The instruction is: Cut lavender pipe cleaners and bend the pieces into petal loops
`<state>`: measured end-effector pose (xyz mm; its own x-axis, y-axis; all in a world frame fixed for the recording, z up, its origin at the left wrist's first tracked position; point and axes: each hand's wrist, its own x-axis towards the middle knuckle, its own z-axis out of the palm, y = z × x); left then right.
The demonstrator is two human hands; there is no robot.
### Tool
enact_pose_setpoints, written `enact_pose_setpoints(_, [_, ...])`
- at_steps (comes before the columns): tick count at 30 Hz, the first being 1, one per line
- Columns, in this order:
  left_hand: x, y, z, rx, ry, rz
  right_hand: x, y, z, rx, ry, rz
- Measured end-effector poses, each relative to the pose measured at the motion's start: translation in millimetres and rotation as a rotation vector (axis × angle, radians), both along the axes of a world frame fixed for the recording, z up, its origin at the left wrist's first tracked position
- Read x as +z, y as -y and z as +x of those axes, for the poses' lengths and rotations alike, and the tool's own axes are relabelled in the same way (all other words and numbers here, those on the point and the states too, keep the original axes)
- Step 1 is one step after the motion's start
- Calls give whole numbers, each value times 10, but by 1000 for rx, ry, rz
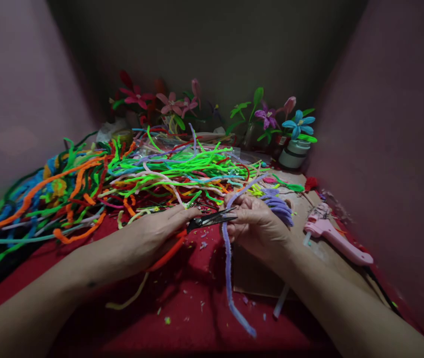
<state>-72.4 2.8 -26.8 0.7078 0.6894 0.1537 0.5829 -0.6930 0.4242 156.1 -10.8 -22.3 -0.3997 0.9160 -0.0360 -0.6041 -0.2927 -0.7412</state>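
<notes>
In my left hand (159, 228) is a pair of scissors (210, 219) with orange-red handles and dark blades, which point right. My right hand (259, 221) pinches a lavender pipe cleaner (228, 268) between thumb and fingers. One end of it rises up and to the right past the fingers, and the other hangs down over the red cloth. The blade tips lie against the pipe cleaner beside my right fingertips; whether they are parted there is hard to make out. Just behind my right hand rests a coiled purple bundle (278, 209) of pipe cleaner.
A large heap of colourful pipe cleaners (174, 169) spreads across the back and left. A pink glue gun (337, 236) lies on cardboard (249, 278) at right. Pipe-cleaner flowers (299, 124) stand along the back, one in a pale jar (294, 155). Small scraps dot the red cloth (182, 323).
</notes>
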Motion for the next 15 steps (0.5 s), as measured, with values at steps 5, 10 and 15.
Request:
enact_pose_setpoints(5, [-2,-8,-13,0,-39,14,-18,-11,8,12,-1,-4])
enact_pose_setpoints(10, [52,27,6,17,-76,44,-25,-22,16,37,-7,-19])
enact_pose_setpoints(15, [69,30,7,80,61,-99,-9,-23,11,19,3,-7])
